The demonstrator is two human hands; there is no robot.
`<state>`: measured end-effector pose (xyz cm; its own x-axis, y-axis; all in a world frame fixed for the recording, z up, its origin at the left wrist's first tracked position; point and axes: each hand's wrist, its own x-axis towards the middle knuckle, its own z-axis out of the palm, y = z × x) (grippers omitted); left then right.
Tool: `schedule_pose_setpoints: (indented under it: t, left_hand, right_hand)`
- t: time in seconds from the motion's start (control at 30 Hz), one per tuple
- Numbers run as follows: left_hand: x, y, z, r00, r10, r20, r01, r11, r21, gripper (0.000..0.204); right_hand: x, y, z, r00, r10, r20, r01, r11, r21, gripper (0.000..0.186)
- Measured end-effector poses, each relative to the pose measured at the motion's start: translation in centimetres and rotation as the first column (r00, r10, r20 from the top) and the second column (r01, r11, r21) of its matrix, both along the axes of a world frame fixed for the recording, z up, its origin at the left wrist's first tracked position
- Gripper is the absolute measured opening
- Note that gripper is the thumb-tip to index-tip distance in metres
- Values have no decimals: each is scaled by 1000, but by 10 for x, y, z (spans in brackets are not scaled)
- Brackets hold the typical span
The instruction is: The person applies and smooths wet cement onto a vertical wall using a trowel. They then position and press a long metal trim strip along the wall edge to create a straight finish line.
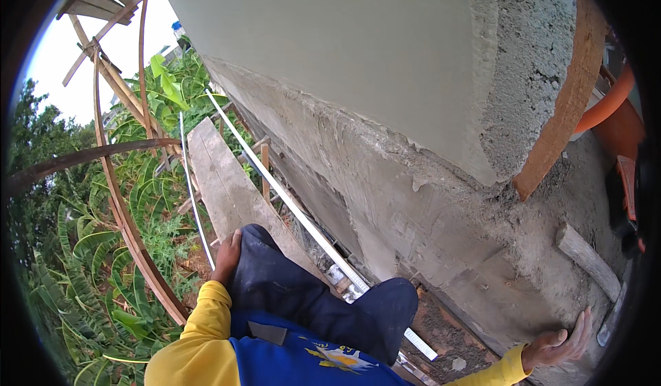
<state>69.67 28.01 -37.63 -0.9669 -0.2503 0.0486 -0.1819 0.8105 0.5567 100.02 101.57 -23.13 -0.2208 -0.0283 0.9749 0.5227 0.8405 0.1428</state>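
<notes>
My left hand (pixel 226 256) rests against the side of my dark trouser leg (pixel 289 283) near the knee, its fingers lying along the cloth and nothing seen in them. Beyond that knee a worn wooden plank (pixel 220 172) stretches away. My right hand (pixel 561 343) is at the lower right, fingers stretched out over the rough concrete ledge (pixel 530 262), with nothing in it. Nearest to it lies a short, rough grey piece of wood (pixel 589 261). Whether the palm presses on the concrete is hard to tell.
A smooth grey plastered wall (pixel 358 62) rises ahead, edged by a wooden board (pixel 568 103). An orange pipe (pixel 609 103) is at far right. A long white straight bar (pixel 289 203) runs beside the plank. Curved wooden scaffold poles (pixel 124 214) and green plants (pixel 82 269) are left.
</notes>
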Motion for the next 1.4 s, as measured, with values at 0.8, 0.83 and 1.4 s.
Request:
schedule_pose_setpoints:
  t: [0.8, 0.83, 1.4]
  left_hand:
    - [-122, 277, 174, 173, -731, -661, 660, 584, -473, 66]
    - [-129, 275, 173, 158, -734, -661, 653, 580, -488, 64]
    - [-247, 195, 195, 54, -417, -907, 688, 674, -269, 22]
  right_hand:
    - [-1, -22, 3, 984, -157, -82, 115, 919, -377, 49]
    - [-3, -25, 7, 983, -165, -86, 118, 912, -394, 49]
    - [-14, -19, 12, 956, -277, -97, 224, 902, -368, 44]
